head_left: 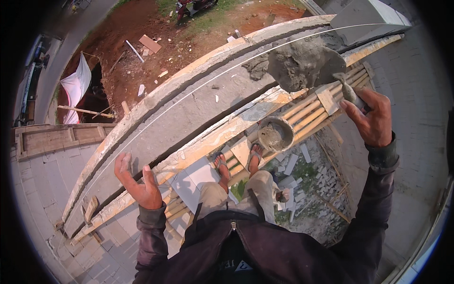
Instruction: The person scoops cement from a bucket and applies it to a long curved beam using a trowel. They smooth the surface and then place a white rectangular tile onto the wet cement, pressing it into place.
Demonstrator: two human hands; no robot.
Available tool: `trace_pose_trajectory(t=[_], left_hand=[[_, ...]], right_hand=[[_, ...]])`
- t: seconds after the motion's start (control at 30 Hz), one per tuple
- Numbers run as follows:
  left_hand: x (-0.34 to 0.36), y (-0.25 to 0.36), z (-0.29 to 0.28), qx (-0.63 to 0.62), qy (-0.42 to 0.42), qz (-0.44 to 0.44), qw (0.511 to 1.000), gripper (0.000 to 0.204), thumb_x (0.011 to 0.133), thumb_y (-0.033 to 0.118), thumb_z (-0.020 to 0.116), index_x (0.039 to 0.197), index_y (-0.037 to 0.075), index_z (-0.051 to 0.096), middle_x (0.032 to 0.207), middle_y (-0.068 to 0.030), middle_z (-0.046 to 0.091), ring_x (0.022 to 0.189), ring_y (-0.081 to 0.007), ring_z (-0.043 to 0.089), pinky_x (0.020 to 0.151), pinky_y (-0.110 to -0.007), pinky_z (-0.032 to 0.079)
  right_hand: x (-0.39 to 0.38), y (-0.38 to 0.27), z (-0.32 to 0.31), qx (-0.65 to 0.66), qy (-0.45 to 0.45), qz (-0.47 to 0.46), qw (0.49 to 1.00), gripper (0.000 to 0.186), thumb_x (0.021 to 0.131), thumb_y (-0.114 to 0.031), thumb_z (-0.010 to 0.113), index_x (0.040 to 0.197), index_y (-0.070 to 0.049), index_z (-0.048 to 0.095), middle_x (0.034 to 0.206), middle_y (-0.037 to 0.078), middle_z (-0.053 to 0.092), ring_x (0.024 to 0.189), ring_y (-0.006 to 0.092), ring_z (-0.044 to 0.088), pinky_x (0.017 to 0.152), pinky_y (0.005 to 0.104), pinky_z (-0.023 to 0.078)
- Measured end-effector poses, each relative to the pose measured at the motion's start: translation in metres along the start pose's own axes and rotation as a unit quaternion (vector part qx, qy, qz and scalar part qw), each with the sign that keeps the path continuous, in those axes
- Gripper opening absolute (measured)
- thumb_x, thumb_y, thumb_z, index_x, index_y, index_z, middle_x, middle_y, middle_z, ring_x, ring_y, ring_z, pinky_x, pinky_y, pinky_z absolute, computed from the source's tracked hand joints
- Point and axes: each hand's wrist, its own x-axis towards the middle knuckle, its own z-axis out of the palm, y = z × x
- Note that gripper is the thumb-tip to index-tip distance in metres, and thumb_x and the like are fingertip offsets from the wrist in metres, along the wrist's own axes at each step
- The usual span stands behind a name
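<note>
My right hand (371,113) is wrapped round the handle of a trowel (351,94). The trowel's broad blade is smeared with wet grey mortar (302,59) and hangs over the top of the wall (189,109), where more mortar lies heaped. Beside that mortar, at the far right end, sits a pale grey block (371,21). A thin white string (215,67) runs along the wall. My left hand (139,184) has thumb and fingers apart over the near formwork board (189,154), holding nothing; its fingers carry grey smears.
A round bucket of mortar (275,134) stands on the bamboo scaffold (302,113) near my sandalled feet. Below lie broken block pieces (326,182). A wooden piece (91,208) straddles the boards at the left end. Beyond the wall are red soil (156,28) and a white sheet (77,85).
</note>
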Motion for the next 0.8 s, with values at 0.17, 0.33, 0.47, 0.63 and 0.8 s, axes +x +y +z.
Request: trace_pose_trajectory(t=[0.17, 0.33, 0.47, 0.63, 0.8], left_hand=[[-0.027, -0.004, -0.033, 0.019, 0.031, -0.026, 0.999, 0.045, 0.086, 0.006, 0.058, 0.130, 0.001, 0.051, 0.139, -0.0181, 0.045, 0.133, -0.0349, 0.040, 0.113, -0.048, 0.028], [-0.048, -0.030, -0.062, 0.002, 0.084, -0.088, 0.993, 0.044, 0.084, 0.002, 0.056, 0.128, 0.001, 0.053, 0.139, -0.0184, 0.044, 0.133, -0.0351, 0.040, 0.114, -0.049, 0.027], [-0.054, -0.047, -0.067, -0.023, 0.111, -0.122, 0.986, 0.044, 0.083, 0.001, 0.056, 0.127, 0.001, 0.053, 0.138, -0.0186, 0.044, 0.133, -0.0347, 0.040, 0.114, -0.048, 0.028], [-0.046, -0.058, -0.061, -0.002, 0.085, -0.098, 0.992, 0.041, 0.085, 0.003, 0.058, 0.125, 0.000, 0.054, 0.137, -0.0195, 0.045, 0.132, -0.0359, 0.041, 0.113, -0.048, 0.029], [-0.031, -0.061, -0.055, 0.026, 0.070, -0.064, 0.995, 0.036, 0.086, 0.005, 0.058, 0.122, 0.000, 0.056, 0.136, -0.0211, 0.046, 0.131, -0.0382, 0.043, 0.112, -0.049, 0.030]], right_hand=[[0.058, -0.050, 0.064, -0.158, -0.039, -0.154, 0.975, 0.032, 0.074, -0.017, 0.081, 0.099, -0.002, 0.067, 0.087, 0.013, 0.065, 0.079, 0.0331, 0.065, 0.068, 0.0413, 0.052], [0.057, -0.087, 0.090, -0.127, 0.016, -0.204, 0.971, 0.031, 0.072, -0.012, 0.080, 0.099, -0.004, 0.068, 0.092, 0.012, 0.067, 0.082, 0.0318, 0.066, 0.070, 0.0412, 0.052], [0.057, -0.112, 0.103, -0.136, 0.005, -0.220, 0.966, 0.031, 0.070, -0.010, 0.080, 0.099, -0.005, 0.068, 0.094, 0.011, 0.068, 0.084, 0.0304, 0.066, 0.072, 0.0398, 0.052], [0.050, -0.143, 0.125, -0.096, -0.039, -0.224, 0.969, 0.029, 0.071, -0.013, 0.079, 0.096, -0.007, 0.066, 0.091, 0.009, 0.066, 0.084, 0.0299, 0.064, 0.073, 0.0409, 0.051], [0.040, -0.131, 0.112, -0.088, 0.018, -0.185, 0.979, 0.032, 0.070, -0.013, 0.080, 0.098, -0.007, 0.066, 0.090, 0.010, 0.066, 0.083, 0.0303, 0.064, 0.074, 0.0405, 0.050]])
